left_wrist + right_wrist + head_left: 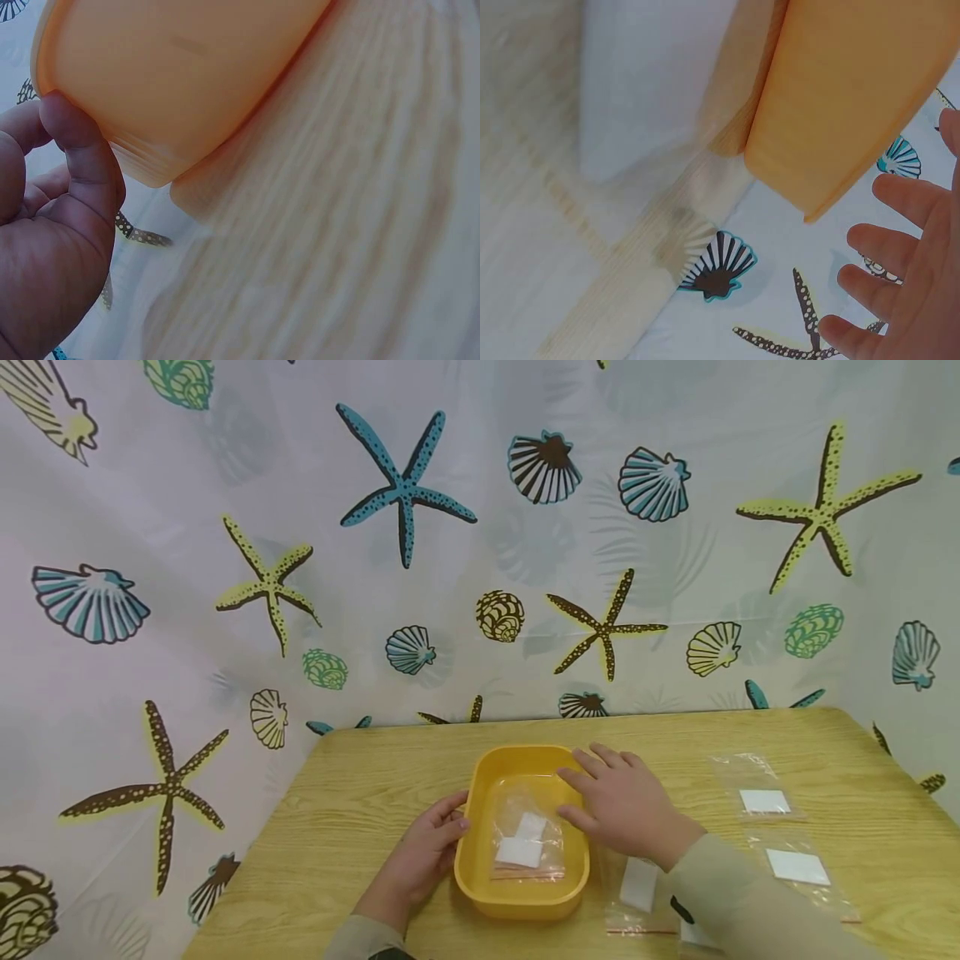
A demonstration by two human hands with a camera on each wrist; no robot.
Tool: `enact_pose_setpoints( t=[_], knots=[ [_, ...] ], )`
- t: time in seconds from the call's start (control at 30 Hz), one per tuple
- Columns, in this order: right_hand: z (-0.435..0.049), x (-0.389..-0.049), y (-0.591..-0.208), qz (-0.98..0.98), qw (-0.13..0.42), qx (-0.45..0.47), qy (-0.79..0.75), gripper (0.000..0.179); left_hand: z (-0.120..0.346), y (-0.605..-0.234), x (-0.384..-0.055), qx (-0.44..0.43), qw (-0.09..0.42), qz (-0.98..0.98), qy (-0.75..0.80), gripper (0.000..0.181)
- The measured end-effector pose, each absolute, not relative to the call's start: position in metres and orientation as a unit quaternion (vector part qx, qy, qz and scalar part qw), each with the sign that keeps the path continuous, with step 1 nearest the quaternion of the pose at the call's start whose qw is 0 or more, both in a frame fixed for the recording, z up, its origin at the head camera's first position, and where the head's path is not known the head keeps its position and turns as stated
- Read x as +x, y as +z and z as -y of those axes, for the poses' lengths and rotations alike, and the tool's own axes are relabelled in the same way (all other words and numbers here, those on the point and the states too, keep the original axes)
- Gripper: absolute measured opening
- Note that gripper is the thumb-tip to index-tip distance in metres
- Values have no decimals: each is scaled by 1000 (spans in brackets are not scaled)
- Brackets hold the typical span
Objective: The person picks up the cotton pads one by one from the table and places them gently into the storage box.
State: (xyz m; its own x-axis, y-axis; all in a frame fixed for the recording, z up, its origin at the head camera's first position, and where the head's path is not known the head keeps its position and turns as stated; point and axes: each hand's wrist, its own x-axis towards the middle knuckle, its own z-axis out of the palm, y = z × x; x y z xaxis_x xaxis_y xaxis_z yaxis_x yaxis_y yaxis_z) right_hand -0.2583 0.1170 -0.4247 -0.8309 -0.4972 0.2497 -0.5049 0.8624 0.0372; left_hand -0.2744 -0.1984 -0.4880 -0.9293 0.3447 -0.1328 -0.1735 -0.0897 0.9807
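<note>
A yellow plastic tub [522,902] stands on the wooden table, with clear zip bags [528,835] holding white rectangular pieces inside it. At its left side my left hand [430,852] holds the rim, thumb at the edge, as the left wrist view also shows up close on the tub [187,75]. Over the right rim hovers my right hand [626,802], fingers spread and apart, nothing gripped. In the right wrist view those fingers [892,262] are beside the tub's outer wall [832,112]. Whether they touch the rim is unclear.
To the right of the tub lies a zip bag with a white piece [639,885]. Two more bags, one far [765,802] and one nearer [798,867], lie at the table's right. Another white piece [697,935] is partly under my right sleeve. A shell-patterned curtain [465,677] hangs behind the table.
</note>
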Motion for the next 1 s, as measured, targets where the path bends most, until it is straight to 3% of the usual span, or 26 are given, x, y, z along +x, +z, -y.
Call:
enact_pose_setpoints(
  t=[0.27, 1.0],
  knots=[
    [-141, -262, -426, 957, 141, 253, 19, 60, 199, -487, -275, 71, 179, -643, 741, 53],
    [-220, -264, -429, 971, 106, 215, 25, 64, 200, -484, -272, 70, 185, -647, 736, 53]
  ],
)
